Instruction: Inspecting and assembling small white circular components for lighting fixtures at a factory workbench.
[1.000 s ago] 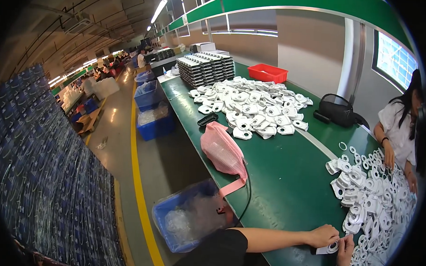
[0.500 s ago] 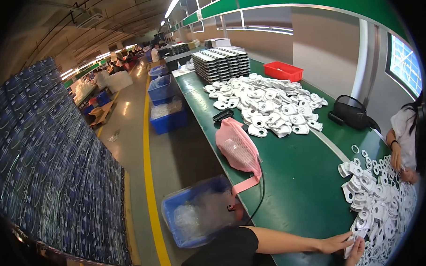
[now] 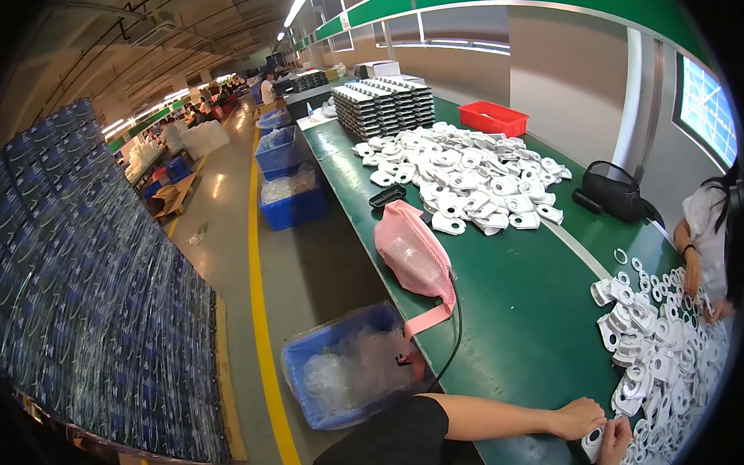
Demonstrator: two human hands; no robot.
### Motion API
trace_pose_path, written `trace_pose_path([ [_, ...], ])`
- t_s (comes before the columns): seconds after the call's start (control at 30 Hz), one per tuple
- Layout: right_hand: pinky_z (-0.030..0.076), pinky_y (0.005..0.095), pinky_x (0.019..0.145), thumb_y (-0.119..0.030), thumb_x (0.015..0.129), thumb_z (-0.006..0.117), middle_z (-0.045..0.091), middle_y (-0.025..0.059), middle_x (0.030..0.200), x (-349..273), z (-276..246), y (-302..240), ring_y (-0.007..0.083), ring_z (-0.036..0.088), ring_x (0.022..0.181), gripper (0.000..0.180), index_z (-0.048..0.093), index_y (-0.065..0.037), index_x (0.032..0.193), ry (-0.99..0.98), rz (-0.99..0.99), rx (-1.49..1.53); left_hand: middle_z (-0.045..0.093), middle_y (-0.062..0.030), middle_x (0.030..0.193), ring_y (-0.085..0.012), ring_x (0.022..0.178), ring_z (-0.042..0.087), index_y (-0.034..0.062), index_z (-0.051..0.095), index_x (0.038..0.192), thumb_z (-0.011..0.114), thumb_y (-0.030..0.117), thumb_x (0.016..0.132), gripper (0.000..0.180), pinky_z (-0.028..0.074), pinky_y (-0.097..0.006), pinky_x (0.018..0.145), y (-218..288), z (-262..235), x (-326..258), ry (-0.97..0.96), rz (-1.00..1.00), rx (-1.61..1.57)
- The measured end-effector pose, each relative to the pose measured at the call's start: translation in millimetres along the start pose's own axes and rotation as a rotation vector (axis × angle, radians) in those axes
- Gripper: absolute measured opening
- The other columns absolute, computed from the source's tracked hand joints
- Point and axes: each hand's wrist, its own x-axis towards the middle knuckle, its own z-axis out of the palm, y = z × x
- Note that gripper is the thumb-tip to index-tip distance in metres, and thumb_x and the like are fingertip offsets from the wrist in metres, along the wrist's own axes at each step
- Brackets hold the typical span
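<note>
Down at the lower right, a small white plastic part (image 3: 591,444) with a dark-rimmed round hole sits between my two hands at the edge of a heap. My left hand (image 3: 580,418) is closed, its curled fingers at the upper edge of the part. Upright on the other side, my right hand (image 3: 614,444) grips the part's right edge; some of its fingertips are hidden. Beside my hands lies a heap of white plastic parts (image 3: 640,340), with loose white rings (image 3: 658,290) along its far side.
A larger pile of white parts (image 3: 480,179) lies farther up the green table (image 3: 508,319), near stacked trays (image 3: 383,110) and a red bin (image 3: 493,119). A pink bag (image 3: 412,249) is at the left edge, above a blue crate (image 3: 301,378). A co-worker's hand (image 3: 692,272) works at right.
My hands have shifted slightly left with the white part, whose round hole now shows. My left fingers have curled in. The co-worker's lower hand has moved a little.
</note>
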Motion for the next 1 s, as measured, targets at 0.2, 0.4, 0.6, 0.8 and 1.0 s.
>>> trace_pose_path([
  [0.2,0.026,0.0231,0.05,-0.006,0.088,0.049,0.034,-0.0016,0.062,-1,4,-45,0.005,0.031,0.058,0.02,0.039,-0.004,0.071,-0.084,0.02,0.053,0.057,-0.0209,0.064,-0.0408,0.064,0.055,-0.0001,0.054,0.061,0.047,0.021,0.082,0.031,0.042,-0.048,0.059,0,-9,-2,-0.006,0.031,-0.06],
  [0.4,0.028,0.0195,0.05,-0.008,0.087,0.052,0.04,-0.0034,0.063,5,9,-40,0.0029,0.035,0.057,0.015,0.044,-0.006,0.076,-0.024,0.103,0.294,0.057,-0.015,0.066,-0.0312,0.06,0.055,-0.0011,0.052,0.071,0.047,0.023,0.089,0.03,0.041,-0.039,0.056,-2,-7,6,0.07,-0.045,-0.354],
  [0.6,0.036,0.0194,0.06,-0.017,0.093,0.048,0.052,-0.0013,0.077,4,24,-57,0.0035,0.045,0.069,0.015,0.046,-0.007,0.083,0.224,0.225,0.741,0.057,-0.0172,0.078,-0.0319,0.071,0.056,0.0001,0.045,0.094,0.057,0.017,0.082,0.024,0.043,-0.039,0.063,11,-10,2,0.169,0.042,-0.478],
  [0.8,0.03,0.017,0.052,-0.018,0.092,0.052,0.044,-0.0042,0.065,2,19,-37,0.0015,0.039,0.058,0.023,0.045,-0.008,0.073,0.265,0.168,0.509,0.056,-0.0242,0.087,-0.0429,0.083,0.053,-0.0007,0.04,0.103,0.055,0.009,0.079,0.029,0.042,-0.045,0.07,16,-10,-6,0.046,0.084,-0.324],
  [1.0,0.031,0.0148,0.05,0.0,0.072,0.067,0.049,-0.0044,0.066,-2,19,-68,0.0006,0.041,0.057,0.018,0.051,-0.004,0.078,0.263,0.188,0.281,0.056,-0.0241,0.083,-0.0437,0.08,0.053,0.0,0.039,0.106,0.055,0.01,0.079,0.033,0.042,-0.046,0.067,5,-11,-3,-0.013,0.009,-0.311],
])
